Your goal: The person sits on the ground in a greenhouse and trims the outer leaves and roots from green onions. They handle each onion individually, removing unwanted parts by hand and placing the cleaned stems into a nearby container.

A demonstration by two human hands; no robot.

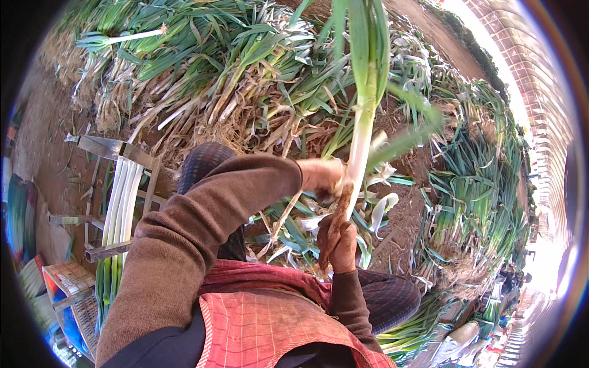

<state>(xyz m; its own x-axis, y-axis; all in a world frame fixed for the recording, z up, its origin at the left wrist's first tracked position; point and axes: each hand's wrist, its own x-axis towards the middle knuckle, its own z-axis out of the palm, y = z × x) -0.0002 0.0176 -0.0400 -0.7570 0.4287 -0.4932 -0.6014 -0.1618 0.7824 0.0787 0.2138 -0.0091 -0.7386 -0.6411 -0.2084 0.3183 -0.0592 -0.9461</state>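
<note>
A long green onion (362,133) stands nearly upright before me, its white shank low and its green leaves rising out of the top of the view. My right hand (341,244) grips it near the root end. A brown, soil-stained strip of outer skin (338,225) hangs along the shank and over that hand. Higher up, my left hand (324,175), blurred by motion, reaches across and has its fingers curled against the shank. One loose green leaf (405,138) beside the stalk is blurred too. The root tip is hidden.
Unpeeled onions (221,83) with dry roots lie heaped ahead, with more rows (478,184) at right. Peeled scraps (384,209) litter the soil between my knees. At left, a metal rack (108,250) holds several clean white onions (122,198); a crate (76,285) stands behind it.
</note>
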